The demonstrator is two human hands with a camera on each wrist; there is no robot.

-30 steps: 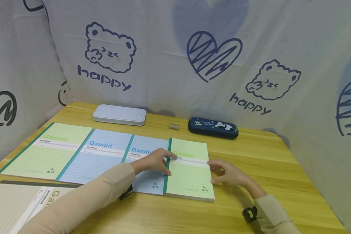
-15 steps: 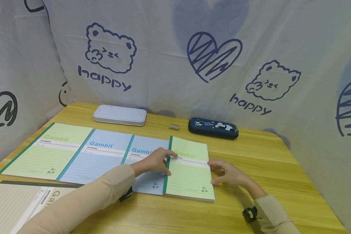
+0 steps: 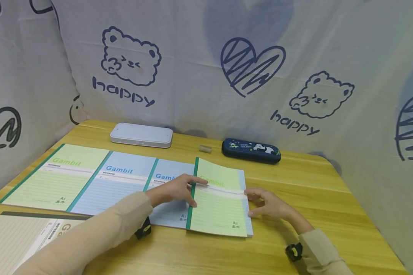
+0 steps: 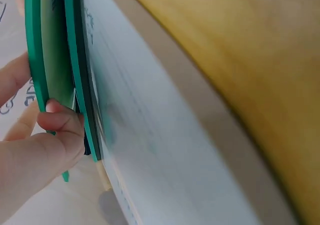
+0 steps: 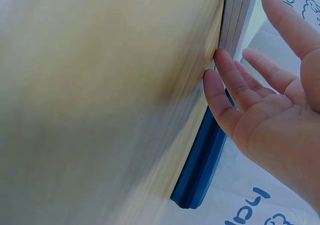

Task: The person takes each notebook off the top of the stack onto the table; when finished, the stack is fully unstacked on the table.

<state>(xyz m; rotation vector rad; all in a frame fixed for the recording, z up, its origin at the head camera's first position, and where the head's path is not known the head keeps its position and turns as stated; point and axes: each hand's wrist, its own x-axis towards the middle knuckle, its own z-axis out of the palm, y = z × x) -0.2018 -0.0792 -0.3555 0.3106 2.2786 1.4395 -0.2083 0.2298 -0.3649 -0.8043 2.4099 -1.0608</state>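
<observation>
My left hand (image 3: 173, 190) pinches a light green notebook (image 3: 220, 212) by its green spine, which is lifted and tilted in the left wrist view. The thumb (image 4: 65, 127) sits at the spine, between this notebook and the one beneath. Under it, a light blue notebook (image 3: 242, 179) shows as a strip along the right side. My right hand (image 3: 273, 206) is at the stack's right edge with its fingers relaxed, fingertips at or very near the page edges (image 5: 235, 22). To the left lie another blue notebook (image 3: 170, 221), partly hidden by the left hand, a blue notebook (image 3: 106, 191) and a green notebook (image 3: 44, 191).
At the back of the wooden table (image 3: 306, 183) are a white case (image 3: 141, 133), a small brown cylinder (image 3: 205, 149) and a dark blue pencil case (image 3: 251, 151) with a panda. A beige notebook (image 3: 13, 236) lies front left, partly under the left sleeve. A printed cloth (image 3: 192, 76) hangs behind.
The left hand has slid the top green notebook to the left and raised its spine side, uncovering the blue one at the right. The right hand has stayed in place.
</observation>
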